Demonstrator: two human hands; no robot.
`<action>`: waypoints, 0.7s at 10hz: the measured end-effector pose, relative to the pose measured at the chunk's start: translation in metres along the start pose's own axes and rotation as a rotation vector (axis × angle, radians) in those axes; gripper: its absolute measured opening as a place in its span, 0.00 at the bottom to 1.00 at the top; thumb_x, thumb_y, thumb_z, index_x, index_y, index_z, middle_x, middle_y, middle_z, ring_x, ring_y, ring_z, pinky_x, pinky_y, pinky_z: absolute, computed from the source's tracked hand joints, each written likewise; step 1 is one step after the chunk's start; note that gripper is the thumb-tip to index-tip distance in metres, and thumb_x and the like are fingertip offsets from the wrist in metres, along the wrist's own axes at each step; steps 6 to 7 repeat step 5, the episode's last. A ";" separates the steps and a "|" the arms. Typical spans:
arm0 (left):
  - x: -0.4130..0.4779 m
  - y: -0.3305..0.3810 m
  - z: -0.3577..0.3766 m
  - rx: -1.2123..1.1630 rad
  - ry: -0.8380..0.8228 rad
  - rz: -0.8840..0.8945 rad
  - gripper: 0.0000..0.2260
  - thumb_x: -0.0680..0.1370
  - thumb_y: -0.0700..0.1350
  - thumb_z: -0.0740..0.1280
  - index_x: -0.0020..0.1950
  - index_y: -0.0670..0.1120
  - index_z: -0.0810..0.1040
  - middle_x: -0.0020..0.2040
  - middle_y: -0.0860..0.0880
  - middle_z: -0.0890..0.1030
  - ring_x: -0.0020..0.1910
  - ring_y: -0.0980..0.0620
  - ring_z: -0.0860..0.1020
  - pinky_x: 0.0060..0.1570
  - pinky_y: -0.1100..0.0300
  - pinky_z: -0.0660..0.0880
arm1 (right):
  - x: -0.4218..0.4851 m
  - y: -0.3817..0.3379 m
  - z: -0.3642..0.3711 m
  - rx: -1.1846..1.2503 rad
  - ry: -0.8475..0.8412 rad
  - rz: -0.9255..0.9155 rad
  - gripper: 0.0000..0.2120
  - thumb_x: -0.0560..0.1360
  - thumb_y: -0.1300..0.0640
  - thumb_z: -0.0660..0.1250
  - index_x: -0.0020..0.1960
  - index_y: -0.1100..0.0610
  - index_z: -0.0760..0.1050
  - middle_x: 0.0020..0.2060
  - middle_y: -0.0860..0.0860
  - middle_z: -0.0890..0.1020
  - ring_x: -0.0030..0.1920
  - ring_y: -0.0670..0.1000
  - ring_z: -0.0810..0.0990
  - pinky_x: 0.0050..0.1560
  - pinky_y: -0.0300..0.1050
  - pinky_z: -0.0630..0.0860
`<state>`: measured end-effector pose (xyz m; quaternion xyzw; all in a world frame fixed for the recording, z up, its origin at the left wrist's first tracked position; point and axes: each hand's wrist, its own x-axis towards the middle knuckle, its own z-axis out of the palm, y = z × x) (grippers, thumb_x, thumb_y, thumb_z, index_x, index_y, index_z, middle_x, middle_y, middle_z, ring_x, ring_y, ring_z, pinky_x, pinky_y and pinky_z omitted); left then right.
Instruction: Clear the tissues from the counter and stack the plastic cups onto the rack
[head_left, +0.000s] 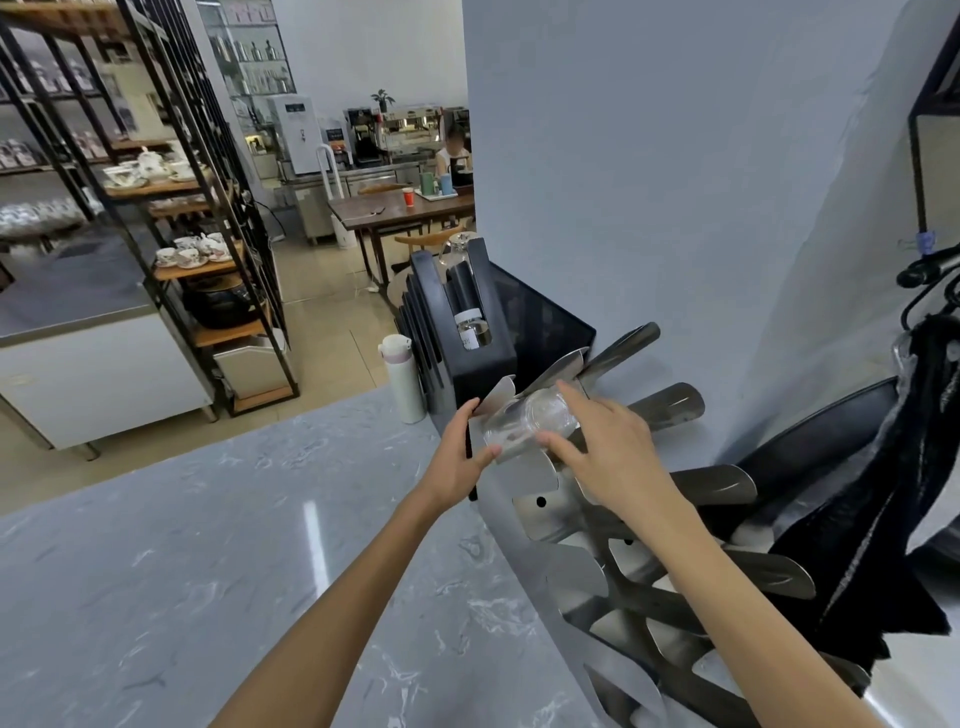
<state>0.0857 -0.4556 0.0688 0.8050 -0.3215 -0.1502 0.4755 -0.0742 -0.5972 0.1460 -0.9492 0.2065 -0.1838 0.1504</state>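
While both hands (540, 447) grip the plastic cup (535, 422), rack (691, 587) prongs crowd around it.

Even, bright indoor light, a glare streak on the marble counter (311, 540) (overhead reflection), edges bowed, soft shadows

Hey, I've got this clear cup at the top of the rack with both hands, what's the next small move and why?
Probably slide the cup further down onto the top prong of the rack, then let go. Both the left hand and right hand grip it, lying sideways over the prong, and it doesn't look fully seated yet.
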 end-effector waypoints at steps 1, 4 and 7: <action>0.002 0.003 0.004 0.016 0.029 -0.003 0.30 0.81 0.44 0.70 0.80 0.46 0.61 0.78 0.47 0.67 0.77 0.46 0.66 0.77 0.51 0.63 | 0.002 -0.002 0.000 0.027 0.059 -0.030 0.28 0.75 0.43 0.71 0.72 0.48 0.70 0.61 0.51 0.82 0.61 0.55 0.79 0.62 0.53 0.74; -0.027 0.003 0.001 -0.022 0.069 -0.101 0.30 0.84 0.46 0.65 0.83 0.46 0.55 0.82 0.46 0.62 0.79 0.44 0.64 0.77 0.44 0.65 | -0.015 -0.002 -0.025 0.222 0.117 0.019 0.21 0.81 0.49 0.64 0.72 0.48 0.70 0.65 0.49 0.79 0.65 0.52 0.77 0.63 0.51 0.74; -0.042 0.003 -0.010 0.016 0.157 -0.156 0.18 0.86 0.48 0.61 0.75 0.44 0.70 0.71 0.45 0.76 0.68 0.46 0.77 0.68 0.50 0.75 | -0.025 -0.023 -0.040 0.328 0.266 -0.029 0.12 0.82 0.50 0.62 0.62 0.51 0.78 0.54 0.48 0.82 0.52 0.46 0.80 0.50 0.36 0.75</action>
